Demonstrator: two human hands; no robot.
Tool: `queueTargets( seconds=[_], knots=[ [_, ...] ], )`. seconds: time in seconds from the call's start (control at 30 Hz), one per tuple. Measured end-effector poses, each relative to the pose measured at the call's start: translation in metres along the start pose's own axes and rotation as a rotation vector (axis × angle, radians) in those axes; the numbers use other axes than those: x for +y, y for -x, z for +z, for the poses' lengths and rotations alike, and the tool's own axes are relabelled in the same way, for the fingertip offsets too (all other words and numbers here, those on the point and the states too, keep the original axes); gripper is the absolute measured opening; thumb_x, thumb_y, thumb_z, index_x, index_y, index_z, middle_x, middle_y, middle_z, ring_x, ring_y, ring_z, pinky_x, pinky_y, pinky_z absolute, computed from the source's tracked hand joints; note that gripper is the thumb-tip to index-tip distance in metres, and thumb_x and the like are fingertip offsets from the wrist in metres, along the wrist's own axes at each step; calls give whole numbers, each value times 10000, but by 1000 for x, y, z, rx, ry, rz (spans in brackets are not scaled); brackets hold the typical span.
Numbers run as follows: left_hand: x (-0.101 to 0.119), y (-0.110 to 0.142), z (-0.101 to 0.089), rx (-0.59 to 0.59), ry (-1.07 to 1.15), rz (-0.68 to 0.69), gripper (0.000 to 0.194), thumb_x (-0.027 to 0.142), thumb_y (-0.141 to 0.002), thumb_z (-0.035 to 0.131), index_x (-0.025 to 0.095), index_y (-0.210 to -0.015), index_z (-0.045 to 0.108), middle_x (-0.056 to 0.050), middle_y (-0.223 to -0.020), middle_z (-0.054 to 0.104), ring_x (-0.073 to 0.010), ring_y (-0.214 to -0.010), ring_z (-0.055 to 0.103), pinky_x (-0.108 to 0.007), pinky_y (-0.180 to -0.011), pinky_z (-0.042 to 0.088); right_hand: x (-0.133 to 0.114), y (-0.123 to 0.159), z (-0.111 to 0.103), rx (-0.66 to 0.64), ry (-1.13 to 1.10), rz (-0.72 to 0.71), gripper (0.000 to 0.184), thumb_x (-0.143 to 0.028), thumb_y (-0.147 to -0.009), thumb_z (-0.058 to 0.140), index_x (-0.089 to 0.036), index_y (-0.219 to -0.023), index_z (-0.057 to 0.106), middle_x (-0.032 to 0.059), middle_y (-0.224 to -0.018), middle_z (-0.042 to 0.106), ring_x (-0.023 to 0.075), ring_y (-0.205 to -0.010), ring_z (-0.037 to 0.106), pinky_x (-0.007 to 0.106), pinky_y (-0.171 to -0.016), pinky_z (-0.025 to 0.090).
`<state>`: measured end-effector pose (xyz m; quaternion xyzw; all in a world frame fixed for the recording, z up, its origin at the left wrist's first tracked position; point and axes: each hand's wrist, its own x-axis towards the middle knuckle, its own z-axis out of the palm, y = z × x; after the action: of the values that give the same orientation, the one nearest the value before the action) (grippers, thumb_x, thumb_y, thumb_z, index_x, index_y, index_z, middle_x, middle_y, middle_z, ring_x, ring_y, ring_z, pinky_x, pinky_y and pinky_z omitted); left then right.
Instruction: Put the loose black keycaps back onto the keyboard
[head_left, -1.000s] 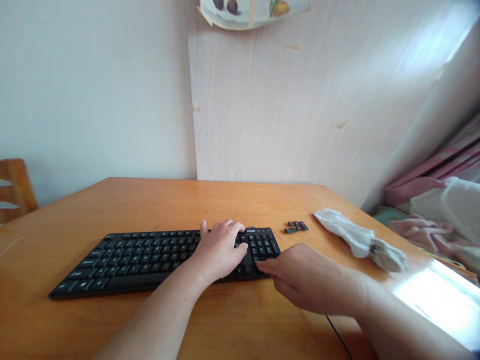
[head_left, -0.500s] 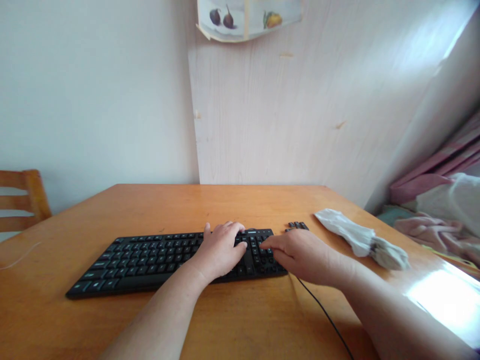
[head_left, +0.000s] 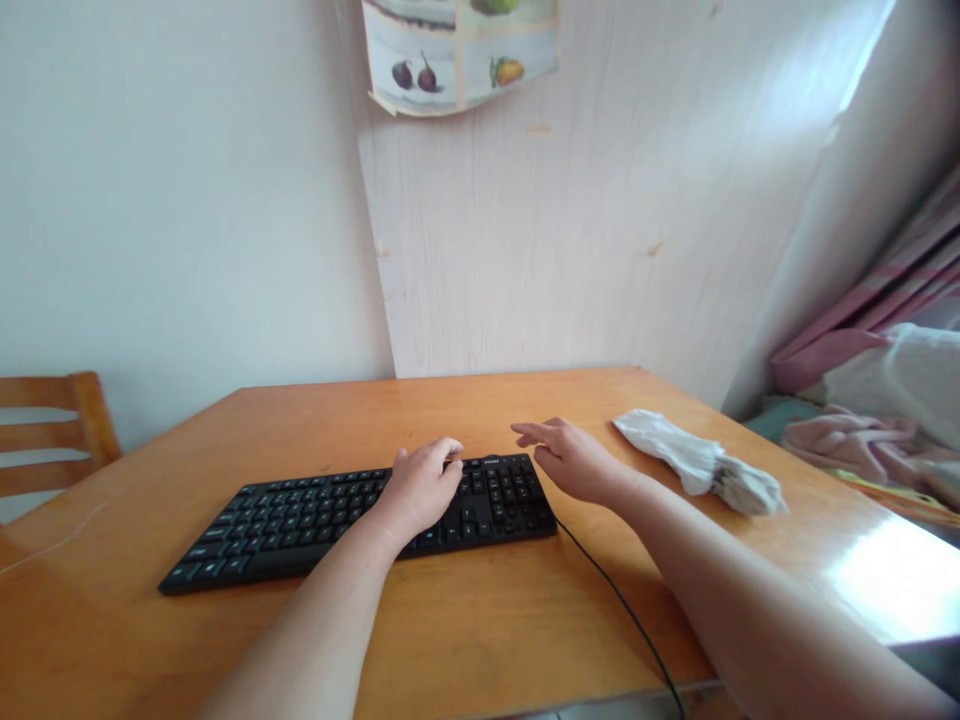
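Observation:
A black keyboard lies on the orange wooden table. My left hand rests palm down on its right-hand keys, fingers bent over them and holding nothing. My right hand hovers just past the keyboard's far right corner, fingers loosely stretched toward the left, with nothing visible in them. It covers the spot where the small loose black keycaps lay, so they are hidden. The keyboard's black cable runs from its right end to the table's near edge.
A crumpled white and grey cloth lies on the table right of my right hand. A wooden chair stands at the left. Pink and white bedding is piled beyond the table's right edge. A fruit poster hangs on the wall panel.
My right hand lifted off the keyboard's number pad and moved back and right, over the loose keycaps. The left hand stayed on the keys. The view tilted upward.

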<state>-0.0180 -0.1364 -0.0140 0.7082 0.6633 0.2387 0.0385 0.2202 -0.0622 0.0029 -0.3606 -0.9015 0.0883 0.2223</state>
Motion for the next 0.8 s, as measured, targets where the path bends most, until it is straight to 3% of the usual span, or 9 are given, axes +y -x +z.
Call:
queueTargets(
  seconds=[0.1, 0.2, 0.37, 0.6, 0.8],
  knots=[
    [3, 0, -1, -12, -26, -18, 284, 321, -936, 400, 256, -1145, 582, -45, -1242, 667, -211, -1167, 589, -493, -1108, 287, -2, 0, 8, -67, 2, -104, 619, -117, -828, 400, -170, -1443, 452, 82, -1271, 650, 236, -1270, 475, 417, -1043, 379],
    [6, 1, -2, -16, -39, -31, 284, 314, -934, 391, 262, -1137, 583, -46, -1225, 678, -226, -1155, 599, -577, -1123, 206, -3, 0, 8, -147, 74, -87, 614, -128, -837, 399, -172, -1448, 443, 93, -1322, 615, 253, -1340, 407, 445, -1064, 343],
    [5, 3, -3, -22, -24, -27, 265, 316, -934, 393, 273, -1115, 581, -44, -1221, 682, -227, -1143, 605, -635, -1124, 109, 1, 0, -2, -48, 166, 42, 467, -205, -911, 362, -157, -1329, 565, 117, -1209, 677, 266, -1320, 428, 447, -1037, 348],
    [6, 4, -4, -50, -62, -48, 297, 327, -944, 379, 277, -1171, 565, -60, -1283, 648, -228, -1185, 575, -642, -1129, 80, -3, -1, 9, -136, 104, -87, 604, -149, -853, 388, -189, -1455, 424, 71, -1311, 629, 255, -1366, 369, 457, -1058, 326],
    [7, 4, -4, -50, -44, -55, 273, 336, -937, 394, 279, -1135, 574, -56, -1268, 657, -232, -1184, 579, -637, -1134, 76, -1, 0, 0, -52, 230, 38, 493, -203, -910, 370, -159, -1378, 518, 125, -1203, 681, 272, -1315, 430, 452, -1028, 331]
  ],
)
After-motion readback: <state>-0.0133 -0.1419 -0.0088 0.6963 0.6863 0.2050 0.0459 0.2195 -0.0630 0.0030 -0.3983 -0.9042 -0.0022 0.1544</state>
